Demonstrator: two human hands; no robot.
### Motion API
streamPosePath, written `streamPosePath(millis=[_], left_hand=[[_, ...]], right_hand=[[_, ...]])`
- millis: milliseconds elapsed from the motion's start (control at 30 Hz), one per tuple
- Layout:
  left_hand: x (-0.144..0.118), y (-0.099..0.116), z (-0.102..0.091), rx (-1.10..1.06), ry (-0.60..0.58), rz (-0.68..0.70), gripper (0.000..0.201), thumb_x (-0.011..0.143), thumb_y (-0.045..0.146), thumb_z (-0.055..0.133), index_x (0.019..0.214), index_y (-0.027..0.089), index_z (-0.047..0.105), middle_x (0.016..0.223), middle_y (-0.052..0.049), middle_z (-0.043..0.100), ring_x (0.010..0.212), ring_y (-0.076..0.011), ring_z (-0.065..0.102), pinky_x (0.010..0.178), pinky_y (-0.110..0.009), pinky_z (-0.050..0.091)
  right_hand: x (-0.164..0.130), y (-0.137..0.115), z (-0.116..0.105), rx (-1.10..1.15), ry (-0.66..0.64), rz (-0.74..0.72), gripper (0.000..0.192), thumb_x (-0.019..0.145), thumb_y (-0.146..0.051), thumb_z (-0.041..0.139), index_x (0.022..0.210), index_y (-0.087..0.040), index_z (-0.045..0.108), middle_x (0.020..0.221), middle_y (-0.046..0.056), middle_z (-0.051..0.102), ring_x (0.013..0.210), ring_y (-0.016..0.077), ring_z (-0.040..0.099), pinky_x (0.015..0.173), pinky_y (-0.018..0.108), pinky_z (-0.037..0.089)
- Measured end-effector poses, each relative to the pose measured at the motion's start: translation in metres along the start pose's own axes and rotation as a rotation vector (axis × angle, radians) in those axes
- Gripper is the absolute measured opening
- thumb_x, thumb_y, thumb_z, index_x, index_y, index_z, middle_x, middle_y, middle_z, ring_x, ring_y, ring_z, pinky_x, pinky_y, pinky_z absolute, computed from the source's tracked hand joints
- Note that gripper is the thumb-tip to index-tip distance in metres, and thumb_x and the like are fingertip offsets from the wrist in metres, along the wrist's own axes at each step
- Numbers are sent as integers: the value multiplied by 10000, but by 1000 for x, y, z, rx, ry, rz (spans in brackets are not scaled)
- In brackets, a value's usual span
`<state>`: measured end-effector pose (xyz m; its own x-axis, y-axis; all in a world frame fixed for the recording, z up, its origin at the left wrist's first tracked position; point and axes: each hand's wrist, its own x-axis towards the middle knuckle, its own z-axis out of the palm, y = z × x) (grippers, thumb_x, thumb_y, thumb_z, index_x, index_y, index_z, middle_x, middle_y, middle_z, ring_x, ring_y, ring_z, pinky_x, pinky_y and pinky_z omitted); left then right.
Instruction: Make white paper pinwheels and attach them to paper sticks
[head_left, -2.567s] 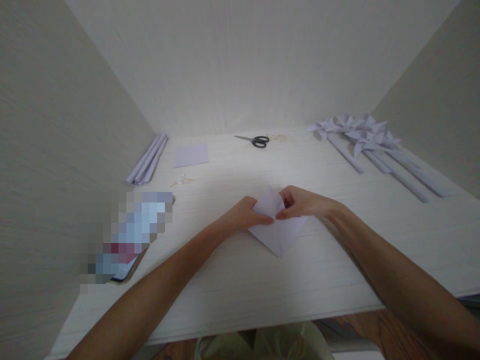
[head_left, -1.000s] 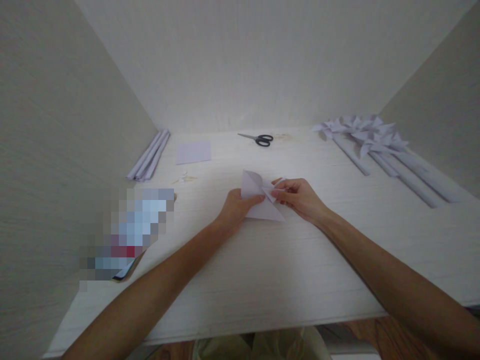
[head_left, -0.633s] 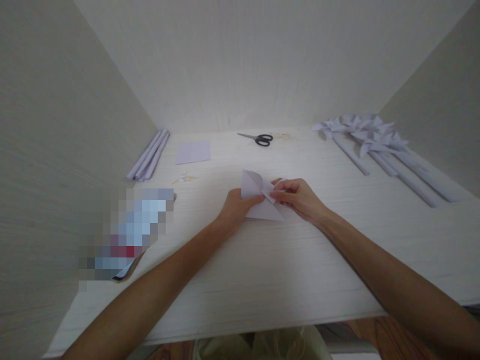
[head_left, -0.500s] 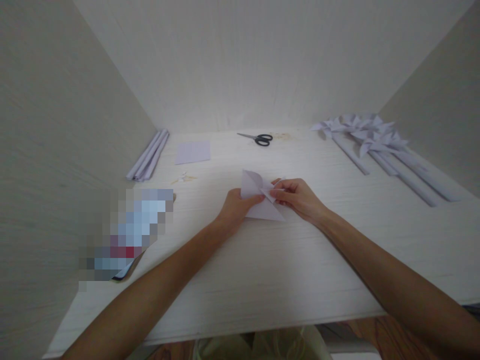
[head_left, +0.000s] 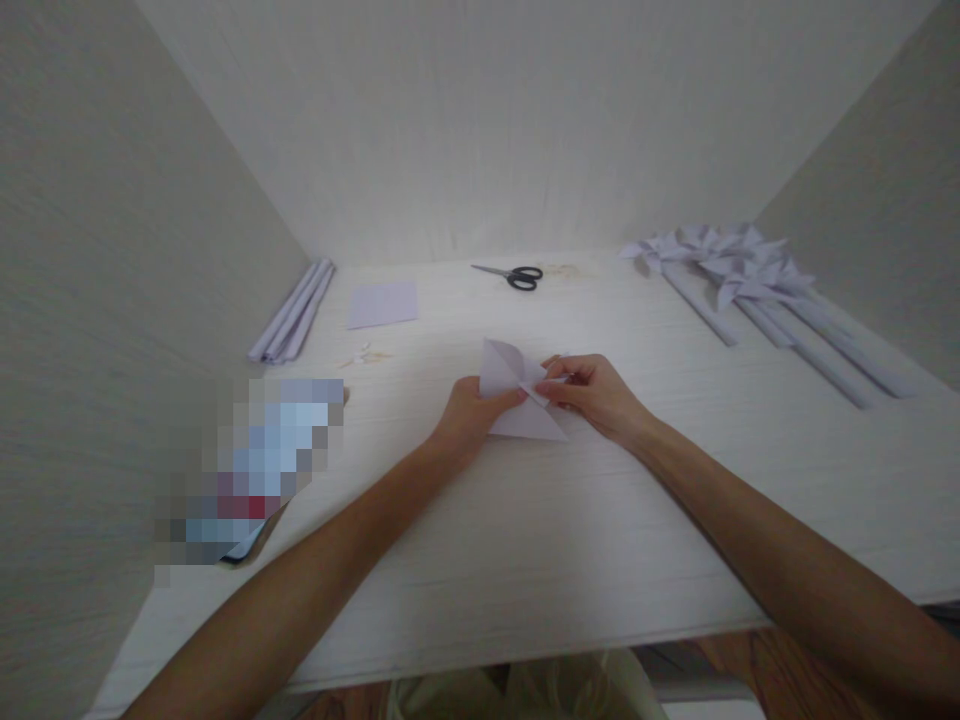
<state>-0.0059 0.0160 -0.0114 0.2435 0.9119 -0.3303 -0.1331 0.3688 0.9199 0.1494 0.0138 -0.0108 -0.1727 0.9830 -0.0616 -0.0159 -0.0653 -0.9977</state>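
Observation:
Both of my hands hold a pale lilac paper pinwheel (head_left: 501, 366), partly folded, above the middle of the table. My left hand (head_left: 472, 412) grips it from the left, its thumb pressed near the centre and the other fingers hidden behind the paper. From the right, my right hand (head_left: 589, 392) pinches a folded corner near the centre between thumb and fingers. One pointed corner of the paper sticks out below, toward me. Whether anything small is under the right fingertips, I cannot make out.
Black-handled scissors (head_left: 523, 277) lie at the back. Finished paper pinwheels on sticks (head_left: 750, 265) lie at the right. Rolled paper sticks (head_left: 292, 312), a square paper sheet (head_left: 383, 304) and small thin sticks (head_left: 365, 356) are at the left, behind a blurred phone (head_left: 274, 460). Walls enclose the table.
My right fingertips have shifted very slightly left, closer to the paper's centre. My left hand keeps the same grip. The whole view has drifted by a little.

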Motion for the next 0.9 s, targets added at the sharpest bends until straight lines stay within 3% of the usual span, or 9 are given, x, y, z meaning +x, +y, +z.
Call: streamPosePath(millis=[267,900], left_hand=[[0,-1,0,11,-10,3,220,536,229,674,715,107,637,627,-35,637,571,-142,578,596,-276,452],[0,-3,-2,69,-6,42,258,538,269,677,730,102,637,647,-48,640,579,-148,578,589,-276,450]], right_hand=[[0,2,-1,-38,-10,10,181,567,-287,678,584,-140,574,594,-8,547,515,88,489,463,224,341],[1,0,0,-98,16,8,157,566,-258,653,546,-134,559,578,-4,536,473,72,449,417,208,290]])
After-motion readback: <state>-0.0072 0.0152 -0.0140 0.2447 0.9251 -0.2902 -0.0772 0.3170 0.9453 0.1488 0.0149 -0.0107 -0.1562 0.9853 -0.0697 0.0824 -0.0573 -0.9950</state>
